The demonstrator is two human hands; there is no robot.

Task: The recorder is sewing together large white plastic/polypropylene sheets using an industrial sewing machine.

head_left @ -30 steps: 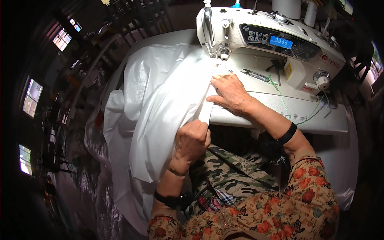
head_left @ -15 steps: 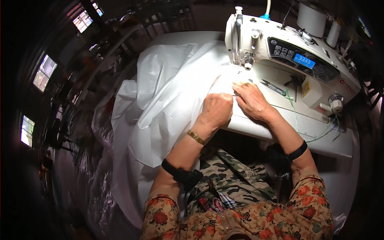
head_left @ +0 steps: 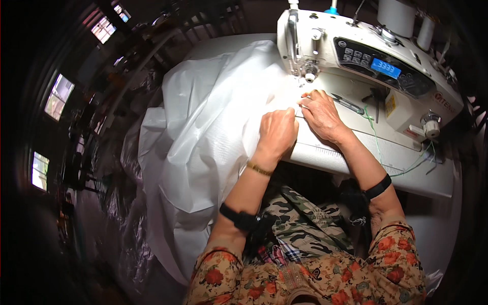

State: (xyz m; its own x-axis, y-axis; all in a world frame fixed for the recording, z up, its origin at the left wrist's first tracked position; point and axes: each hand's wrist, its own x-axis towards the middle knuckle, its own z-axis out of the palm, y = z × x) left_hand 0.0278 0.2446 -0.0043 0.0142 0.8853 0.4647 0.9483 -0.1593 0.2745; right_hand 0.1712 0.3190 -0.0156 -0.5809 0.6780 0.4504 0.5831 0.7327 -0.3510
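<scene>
A large sheet of white fabric (head_left: 203, 137) is spread over the sewing table and hangs off its left side. My left hand (head_left: 277, 131) rests curled on the fabric's edge, pinching it just in front of the needle. Beside it, touching, my right hand (head_left: 320, 113) lies flat with its fingers pressing the same edge down on the machine bed. The white sewing machine (head_left: 371, 66) stands behind both hands, its needle and presser foot (head_left: 308, 76) just beyond my fingertips.
The white table (head_left: 432, 178) carries the machine, with a green thread trailing across its right part. White thread cones (head_left: 399, 15) stand behind the machine. Dark shelving and bright windows (head_left: 58, 94) fill the left side. My lap in camouflage cloth is below the table edge.
My left hand rose from the hanging fabric by the table's front edge up onto the machine bed beside my right hand. Both hands shifted closer to the needle.
</scene>
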